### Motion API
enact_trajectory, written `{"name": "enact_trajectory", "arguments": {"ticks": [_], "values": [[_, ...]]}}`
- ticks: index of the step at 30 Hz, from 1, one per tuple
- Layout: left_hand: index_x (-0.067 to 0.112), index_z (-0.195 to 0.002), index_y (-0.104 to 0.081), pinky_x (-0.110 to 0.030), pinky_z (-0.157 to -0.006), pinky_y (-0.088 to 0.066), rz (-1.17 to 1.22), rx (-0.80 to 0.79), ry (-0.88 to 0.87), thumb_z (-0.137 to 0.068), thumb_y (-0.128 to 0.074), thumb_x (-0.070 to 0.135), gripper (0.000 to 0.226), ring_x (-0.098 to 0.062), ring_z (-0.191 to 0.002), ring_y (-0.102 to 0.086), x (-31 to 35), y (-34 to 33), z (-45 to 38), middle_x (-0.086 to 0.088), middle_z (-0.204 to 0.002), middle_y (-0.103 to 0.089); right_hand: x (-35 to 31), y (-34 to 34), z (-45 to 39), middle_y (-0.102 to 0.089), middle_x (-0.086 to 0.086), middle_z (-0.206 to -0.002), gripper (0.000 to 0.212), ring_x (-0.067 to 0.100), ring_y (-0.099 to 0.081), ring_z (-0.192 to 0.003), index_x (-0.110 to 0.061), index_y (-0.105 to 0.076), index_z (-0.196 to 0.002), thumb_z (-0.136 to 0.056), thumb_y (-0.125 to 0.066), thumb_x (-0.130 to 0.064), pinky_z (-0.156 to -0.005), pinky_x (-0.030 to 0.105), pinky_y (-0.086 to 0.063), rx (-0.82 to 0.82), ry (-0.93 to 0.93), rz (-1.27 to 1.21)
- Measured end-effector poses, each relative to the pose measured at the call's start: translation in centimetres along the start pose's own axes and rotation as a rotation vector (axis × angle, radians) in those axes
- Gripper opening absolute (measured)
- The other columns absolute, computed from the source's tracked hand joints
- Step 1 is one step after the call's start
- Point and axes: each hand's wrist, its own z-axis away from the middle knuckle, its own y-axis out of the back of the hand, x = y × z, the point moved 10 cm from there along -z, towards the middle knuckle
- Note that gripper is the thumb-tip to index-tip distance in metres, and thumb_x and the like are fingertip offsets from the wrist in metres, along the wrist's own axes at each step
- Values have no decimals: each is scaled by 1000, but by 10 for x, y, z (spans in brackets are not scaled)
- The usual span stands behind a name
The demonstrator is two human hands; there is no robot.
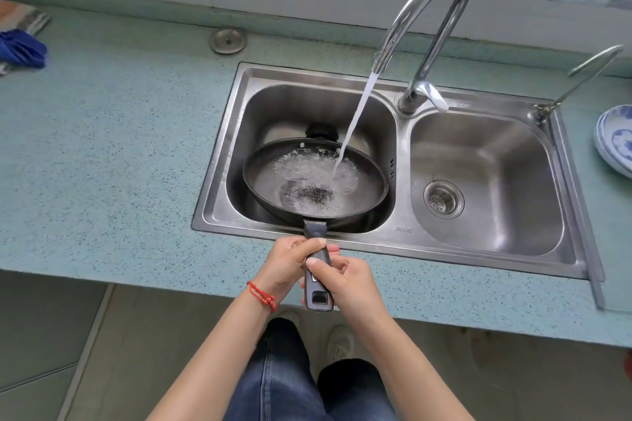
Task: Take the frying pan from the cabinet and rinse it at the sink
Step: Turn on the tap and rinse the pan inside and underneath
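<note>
Both sets of fingers are wrapping tightly around the dark, flat handle (pixel 318 272): the left hand (pixel 287 267) nearer the pan, the right hand (pixel 345 280) behind it. The round black frying pan (pixel 270 178) is hovering within the steel sink (pixel 400 147)'s left basin, catching water (pixel 355 116) from the curved chrome faucet (pixel 434 10). Speckled blue-green table (pixel 102 133) is stretching wide to the left.

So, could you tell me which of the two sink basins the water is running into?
The left basin, where the frying pan catches the stream; the right basin holds only its drain strainer.
</note>
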Motion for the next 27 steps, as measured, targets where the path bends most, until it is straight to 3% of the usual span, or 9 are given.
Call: {"name": "enact_trajectory", "arguments": {"ticks": [3,7,8,10,12,16,18,23,27], "values": [[-1,-75,-63,-26,-66,-53,-52,-38,-2,-77,-62,11,12,-18,-67,-67,2,1,4,-8,-73,-72,-2,5,-4,-47,1,-57,18,12,-45,-56,-12,-63,-71,-81,-64,-27,-50,22,-41,-48,28,117],[8,-65,-51,-19,-55,-44,-217,-58,-39,-58,-70,35,34,-12,-59,-52,8,-1,16,-3,-60,-49,-7,25,-14,-63,0,-61,21,13,-58,-56,-12,-70,-76,-85,-62,-29,-51,21,-49,-91,53,182],[8,-66,-54,-21,-58,-49,-241,-57,-41,-59,-69,38,34,-14,-61,-58,7,-1,18,-6,-61,-56,-9,36,-21,-64,-1,-61,19,13,-59,-55,-16,-69,-75,-87,-61,-28,-52,22,-49,-51,62,176],[6,-78,-62,-39,-79,-54,-269,-38,-37,-58,-67,44,43,-34,-86,-67,6,2,21,-26,-87,-67,-15,70,-39,-64,-1,-64,16,10,-60,-54,-19,-66,-78,-89,-57,-26,-54,23,-50,91,98,170],[11,-79,-65,-48,-87,-50,-260,-6,-39,-57,-66,45,41,-42,-99,-62,9,4,25,-32,-105,-63,-21,109,-61,-64,4,-68,16,8,-61,-53,-12,-66,-85,-91,-55,-23,-51,20,-51,252,118,139],[7,-80,-65,-50,-89,-49,-256,47,-37,-78,-65,25,18,-37,-94,-63,9,8,27,-35,-106,-62,-47,176,-105,-61,11,-71,20,13,-60,-51,-8,-60,-82,-92,-49,-21,-44,19,-50,487,148,16],[10,-75,-65,-50,-90,-49,-259,71,-39,-77,-66,25,15,-41,-97,-63,9,8,27,-34,-105,-62,-68,198,-123,-59,11,-72,25,19,-59,-54,-4,-59,-94,-93,-47,-25,-44,23,-50,553,169,-53],[-1,-84,-66,-53,-91,-47,-252,111,-51,-53,-67,46,56,-45,-100,-61,9,8,26,-35,-104,-62,-108,233,-163,-57,8,-68,38,18,-59,-47,1,-45,-120,-94,-41,-26,-39,24,-51,643,197,-148],[-8,-92,-63,-45,-82,-47,-253,106,-52,-59,-67,41,58,-36,-88,-61,9,9,25,-36,-103,-62,-128,248,-179,-58,8,-66,17,8,-57,-35,-8,-49,-104,-94,-40,-18,-37,21,-48,684,280,-185]]}}
